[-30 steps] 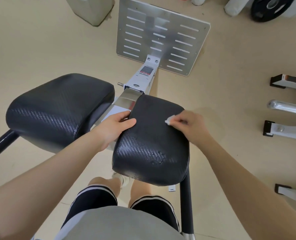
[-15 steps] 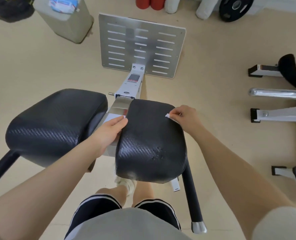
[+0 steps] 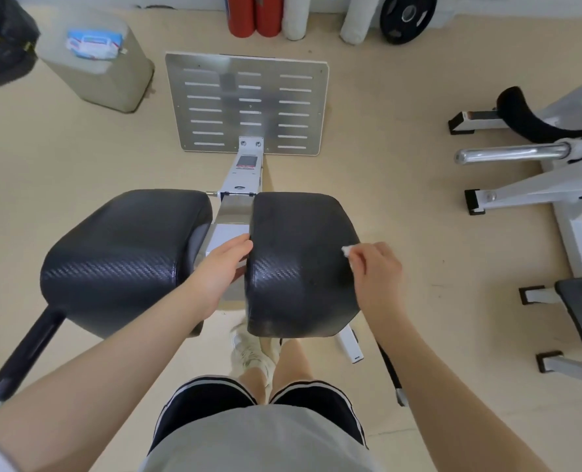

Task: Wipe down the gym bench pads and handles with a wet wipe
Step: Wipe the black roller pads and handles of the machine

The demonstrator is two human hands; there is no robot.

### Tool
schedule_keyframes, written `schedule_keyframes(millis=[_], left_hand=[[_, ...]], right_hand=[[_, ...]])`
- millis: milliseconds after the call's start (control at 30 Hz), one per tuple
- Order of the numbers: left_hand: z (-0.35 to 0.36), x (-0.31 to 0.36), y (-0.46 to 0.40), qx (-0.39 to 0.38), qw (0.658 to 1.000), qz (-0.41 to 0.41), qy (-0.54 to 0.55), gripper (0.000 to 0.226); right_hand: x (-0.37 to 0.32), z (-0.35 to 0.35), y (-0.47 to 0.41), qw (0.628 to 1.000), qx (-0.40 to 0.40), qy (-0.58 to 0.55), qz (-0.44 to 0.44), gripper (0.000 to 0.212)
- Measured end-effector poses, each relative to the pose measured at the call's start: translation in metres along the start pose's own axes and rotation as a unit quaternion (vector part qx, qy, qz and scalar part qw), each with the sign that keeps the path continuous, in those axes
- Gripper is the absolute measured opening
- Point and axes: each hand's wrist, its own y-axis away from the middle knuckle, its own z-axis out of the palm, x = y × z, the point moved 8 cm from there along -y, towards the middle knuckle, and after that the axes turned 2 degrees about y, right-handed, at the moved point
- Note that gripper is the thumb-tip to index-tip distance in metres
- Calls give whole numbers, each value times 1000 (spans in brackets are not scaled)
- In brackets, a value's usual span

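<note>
Two black textured pads sit side by side on a white frame: the left pad (image 3: 122, 257) and the right pad (image 3: 300, 264). My right hand (image 3: 374, 267) is shut on a small white wet wipe (image 3: 346, 250) pressed against the right pad's right edge. My left hand (image 3: 221, 267) rests in the gap between the pads, fingers against the right pad's left side. A black handle (image 3: 24, 356) with a chrome end runs out from under the left pad. Another black handle (image 3: 390, 373) shows below the right pad, partly hidden by my right forearm.
A slotted metal footplate (image 3: 248, 103) lies on the floor ahead. A beige bin (image 3: 95, 76) with a wipe packet (image 3: 94, 44) on top stands far left. Red and white rollers and a weight plate (image 3: 407, 17) line the wall. Other white machine frames (image 3: 534, 192) stand to the right.
My right hand slid the wipe from the top of the right pad out to its right edge. My left hand moved off the pad's top into the gap. The view tilted up.
</note>
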Motion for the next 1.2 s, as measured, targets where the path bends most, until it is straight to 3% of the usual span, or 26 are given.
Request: schedule_keyframes(millis=[67, 133, 267, 367, 433, 500, 633, 733, 800, 1000, 1067, 1100, 1200], left_hand=[[-2, -3, 5, 2, 1000, -4, 9, 32], [-5, -8, 12, 5, 999, -16, 31, 30], [-9, -13, 21, -32, 995, 4, 92, 34], [-9, -15, 23, -55, 995, 9, 88, 45], [-8, -15, 22, -62, 994, 9, 88, 47], [-7, -17, 22, -66, 994, 1, 84, 47], [-6, -21, 22, -72, 996, 0, 46, 51], [-5, -21, 22, -73, 995, 14, 62, 49], [-3, -22, 24, -69, 995, 23, 72, 46], [-6, -23, 25, -73, 993, 36, 90, 42], [-4, -22, 27, -65, 993, 40, 87, 32], [-3, -21, 28, -64, 993, 46, 85, 28], [5, -19, 30, -90, 992, 82, 26, 33]], right_hand=[[-13, 2, -4, 995, 28, 88, 29, 21], [-44, 22, 2, 986, 32, 162, -11, 22], [-106, 68, 25, 986, 36, 110, -118, 13], [-129, 91, 32, 974, -5, 147, -173, 21], [-129, 81, 29, 972, 14, 148, -182, 22], [-118, 57, 21, 961, 85, 194, -175, 25], [-43, 11, -2, 969, 103, 223, -8, 30], [-23, 4, 0, 978, 122, 159, 60, 29], [-40, 22, 8, 983, 111, 144, 29, 27], [-112, 95, 57, 977, 12, 109, -184, 19], [-106, 87, 60, 967, 42, 122, -218, 16], [-95, 77, 58, 965, 70, 127, -221, 19], [-30, 38, 45, 978, 117, 131, -109, 21]])
